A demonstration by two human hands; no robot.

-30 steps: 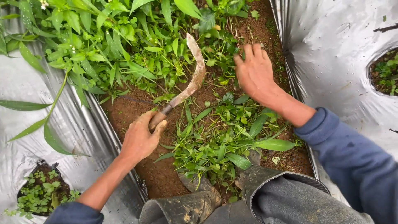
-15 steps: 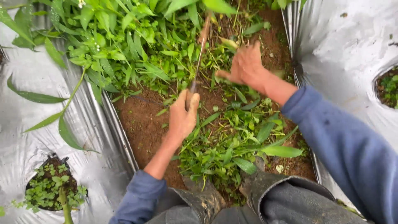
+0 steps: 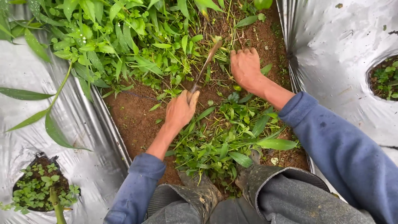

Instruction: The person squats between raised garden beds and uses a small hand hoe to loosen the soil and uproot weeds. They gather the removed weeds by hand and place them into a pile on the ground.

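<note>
Head view: left hand (image 3: 179, 112) grips sickle (image 3: 204, 68); furrow (image 3: 132, 120) holds weeds (image 3: 224, 141).

The sickle (image 3: 204, 68) blade is motion-blurred, its tip lost among the weeds (image 3: 137, 45), and its handle is hidden inside the left hand (image 3: 180, 110). The right hand (image 3: 245, 66) has its fingertips buried in stems. The person's boots (image 3: 203, 195) and trousers are cut off by the bottom edge.

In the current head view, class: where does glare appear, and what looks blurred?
Head view: soft, even daylight; pale glare on the silver plastic sheeting; the sickle blade in the left hand is slightly motion-blurred; the right hand and weeds stay sharp.
</note>
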